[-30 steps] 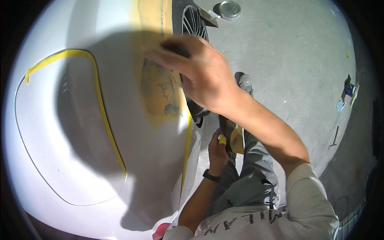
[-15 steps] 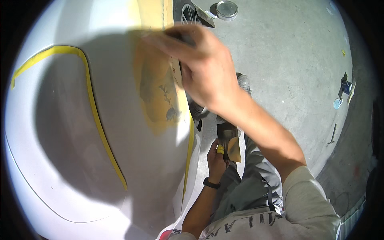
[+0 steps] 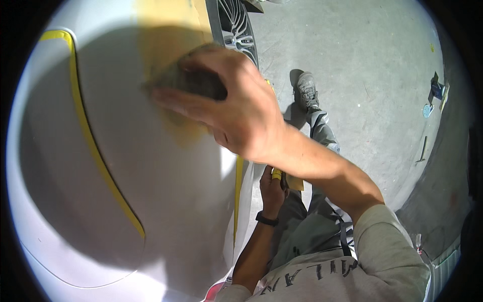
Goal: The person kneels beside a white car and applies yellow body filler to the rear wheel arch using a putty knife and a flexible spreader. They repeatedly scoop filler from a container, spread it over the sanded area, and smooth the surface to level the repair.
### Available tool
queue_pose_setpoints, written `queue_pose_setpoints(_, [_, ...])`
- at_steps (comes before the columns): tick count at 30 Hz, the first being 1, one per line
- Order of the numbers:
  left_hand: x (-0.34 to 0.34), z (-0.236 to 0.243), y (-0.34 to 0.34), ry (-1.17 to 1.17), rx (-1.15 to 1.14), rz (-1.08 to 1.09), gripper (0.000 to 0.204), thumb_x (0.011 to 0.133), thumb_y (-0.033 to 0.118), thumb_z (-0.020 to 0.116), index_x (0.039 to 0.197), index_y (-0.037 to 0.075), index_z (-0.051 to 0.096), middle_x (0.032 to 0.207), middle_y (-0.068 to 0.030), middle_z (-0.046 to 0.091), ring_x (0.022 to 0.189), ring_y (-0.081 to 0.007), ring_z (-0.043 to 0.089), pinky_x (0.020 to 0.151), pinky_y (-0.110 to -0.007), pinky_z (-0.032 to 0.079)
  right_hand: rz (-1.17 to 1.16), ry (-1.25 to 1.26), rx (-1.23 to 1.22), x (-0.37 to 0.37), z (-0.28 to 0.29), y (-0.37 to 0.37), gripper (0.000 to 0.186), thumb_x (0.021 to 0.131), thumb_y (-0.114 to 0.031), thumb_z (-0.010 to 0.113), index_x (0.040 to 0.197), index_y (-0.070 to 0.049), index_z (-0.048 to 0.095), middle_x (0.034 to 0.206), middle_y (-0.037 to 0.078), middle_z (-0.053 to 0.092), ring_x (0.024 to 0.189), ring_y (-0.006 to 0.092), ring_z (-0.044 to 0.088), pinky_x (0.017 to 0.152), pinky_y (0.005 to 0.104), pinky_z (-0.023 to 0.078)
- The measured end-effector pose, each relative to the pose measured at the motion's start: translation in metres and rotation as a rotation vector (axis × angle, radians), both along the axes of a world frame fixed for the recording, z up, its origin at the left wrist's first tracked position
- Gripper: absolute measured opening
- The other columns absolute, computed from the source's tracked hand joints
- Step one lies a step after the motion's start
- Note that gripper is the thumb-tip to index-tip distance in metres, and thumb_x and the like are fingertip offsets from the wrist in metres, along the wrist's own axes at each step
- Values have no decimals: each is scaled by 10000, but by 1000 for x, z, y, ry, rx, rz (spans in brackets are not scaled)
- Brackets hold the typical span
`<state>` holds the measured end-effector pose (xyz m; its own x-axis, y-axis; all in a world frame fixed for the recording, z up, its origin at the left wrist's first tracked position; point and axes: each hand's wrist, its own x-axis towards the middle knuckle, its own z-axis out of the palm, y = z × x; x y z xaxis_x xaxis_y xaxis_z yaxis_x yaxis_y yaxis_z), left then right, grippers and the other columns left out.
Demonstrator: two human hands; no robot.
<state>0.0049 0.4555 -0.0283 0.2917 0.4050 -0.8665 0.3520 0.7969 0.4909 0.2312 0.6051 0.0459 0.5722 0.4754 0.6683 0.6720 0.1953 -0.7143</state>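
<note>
Right grip holds blurred tool over pale car panel; left grip holds board above grey floor.

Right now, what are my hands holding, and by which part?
Right hand: a dark tool, too blurred to tell by which part. Left hand: a board, by its left side, partly hidden.

Room over floor at right, car body blocking left, forearm between

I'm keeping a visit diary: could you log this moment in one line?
left hand: holds flat board, partly hidden; right hand: grips blurred dark tool at yellowish patch on pale car panel; tool contact: unclear
</note>
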Motion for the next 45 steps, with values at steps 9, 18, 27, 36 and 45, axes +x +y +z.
queue_pose_setpoints(9, [-42,-47,-30,-10,52,-130,259,1061,71,463,1274,28,603,760,-20,616,512,-93,536,424,-264,420,65,109,-106,-60,-15,-52,430,748,-241,767,1168,-283,848,1206,99,663,1220,312,631,1135,582,489])
queue_pose_setpoints(18, [-52,-47,-26,-6,201,-372,320,1068,62,501,1370,33,604,824,-17,641,578,-92,572,475,-256,454,202,126,-143,-37,-5,-76,428,779,-231,747,1192,-300,833,1188,95,669,1152,296,655,1074,551,531])
queue_pose_setpoints(27, [15,15,4,46,-11,-84,422,1071,52,414,1466,41,563,818,-22,636,482,-59,487,439,-231,410,201,17,3,81,19,20,309,968,-119,704,1272,-66,731,1073,118,667,994,288,638,844,376,577])
queue_pose_setpoints(36, [-3,3,-3,33,-42,-42,420,1039,23,397,1413,29,587,832,-33,642,492,-69,497,428,-237,414,-13,51,144,4,-5,1,226,824,-233,835,1047,-217,864,1080,103,710,1052,296,684,905,432,597])
queue_pose_setpoints(45, [-36,-23,-17,-9,66,-183,339,1059,68,412,1346,-5,578,928,-59,658,624,-116,552,541,-294,455,111,109,-45,-56,-18,-66,363,784,-274,700,1115,-275,849,1194,65,691,1194,263,660,1203,586,410])
